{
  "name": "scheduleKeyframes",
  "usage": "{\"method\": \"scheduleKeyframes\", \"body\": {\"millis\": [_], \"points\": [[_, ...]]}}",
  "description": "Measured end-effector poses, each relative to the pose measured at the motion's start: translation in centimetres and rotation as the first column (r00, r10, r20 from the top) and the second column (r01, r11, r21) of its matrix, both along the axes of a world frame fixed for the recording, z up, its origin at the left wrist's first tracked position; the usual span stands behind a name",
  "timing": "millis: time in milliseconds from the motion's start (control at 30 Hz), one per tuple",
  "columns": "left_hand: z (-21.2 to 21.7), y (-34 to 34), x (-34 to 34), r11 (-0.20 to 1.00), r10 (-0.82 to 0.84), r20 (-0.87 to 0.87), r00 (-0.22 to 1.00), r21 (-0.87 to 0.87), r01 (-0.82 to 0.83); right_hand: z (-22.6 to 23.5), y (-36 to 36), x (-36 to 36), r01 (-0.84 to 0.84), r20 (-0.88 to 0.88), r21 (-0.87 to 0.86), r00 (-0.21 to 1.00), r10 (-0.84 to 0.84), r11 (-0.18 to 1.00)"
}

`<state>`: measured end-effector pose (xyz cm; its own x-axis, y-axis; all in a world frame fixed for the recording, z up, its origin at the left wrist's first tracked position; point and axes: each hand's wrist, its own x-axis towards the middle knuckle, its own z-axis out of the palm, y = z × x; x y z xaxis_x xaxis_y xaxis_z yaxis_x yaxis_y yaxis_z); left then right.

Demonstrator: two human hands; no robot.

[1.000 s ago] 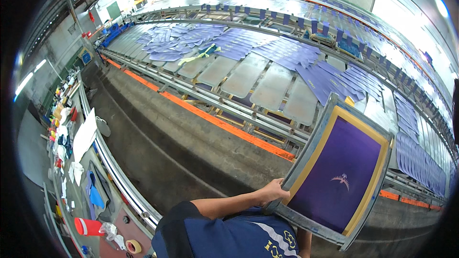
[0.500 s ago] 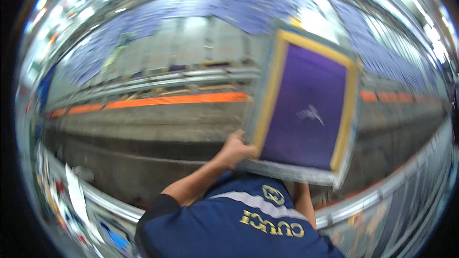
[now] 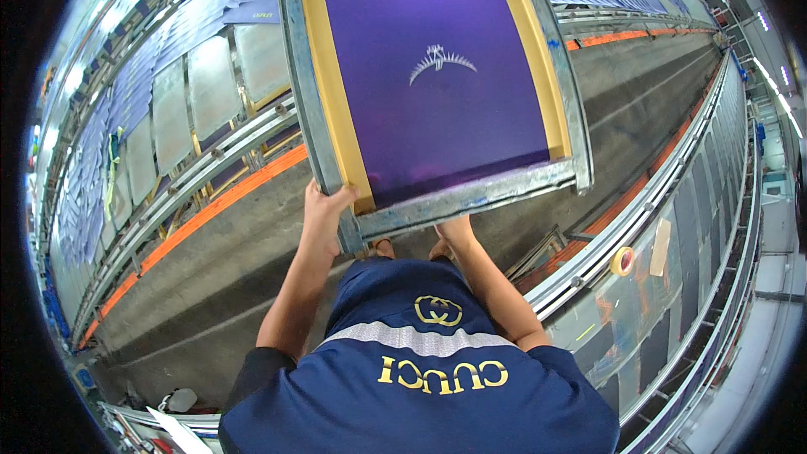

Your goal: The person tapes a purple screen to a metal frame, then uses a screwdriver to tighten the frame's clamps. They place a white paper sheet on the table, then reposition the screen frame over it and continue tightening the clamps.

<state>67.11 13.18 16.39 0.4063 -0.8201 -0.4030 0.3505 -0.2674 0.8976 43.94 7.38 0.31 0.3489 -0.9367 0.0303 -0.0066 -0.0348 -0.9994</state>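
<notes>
The left hand (image 3: 326, 208) in the head view grips the near left corner of a framed purple screen (image 3: 437, 126); the right hand (image 3: 456, 229) is at its near edge, partly hidden behind the frame, so I cannot tell whether it is closed; the screen lies straight ahead of both hands, in front of the chest, its long axis seeming to run away from the body with the far end leaning left; the left hand is nearer a long surface (image 3: 212, 88) with grey panels and purple pieces (image 3: 210, 8), edged by an orange rail (image 3: 202, 229); a roll of tape (image 3: 622, 261) sits on the right-hand surface (image 3: 635, 319); dark floor (image 3: 210, 311) runs between.
</notes>
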Motion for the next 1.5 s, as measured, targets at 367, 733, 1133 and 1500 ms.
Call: {"method": "scheduleKeyframes", "body": {"millis": [367,733,1133,1500], "points": [[5.5,-2.8,2.4,0.933,0.149,-0.035,0.988,-0.325,-0.152,4.9,1.8,-4.0,-0.001,0.294,0.369,0.949,-0.116,0.929],[8.9,-4.4,2.2,0.802,0.084,-0.163,0.983,-0.574,-0.164,6.1,0.2,-3.5,-0.188,-0.029,0.167,0.98,0.196,0.968],[8.8,-4.6,3.1,0.811,0.091,-0.134,0.987,-0.565,-0.152,5.7,2.1,0.1,-0.392,-0.381,0.027,0.847,0.372,0.92],[8.6,-4.4,3.0,0.822,0.089,-0.148,0.985,-0.547,-0.157,6.5,2.3,0.5,-0.385,-0.357,0.137,0.84,0.408,0.913]]}}
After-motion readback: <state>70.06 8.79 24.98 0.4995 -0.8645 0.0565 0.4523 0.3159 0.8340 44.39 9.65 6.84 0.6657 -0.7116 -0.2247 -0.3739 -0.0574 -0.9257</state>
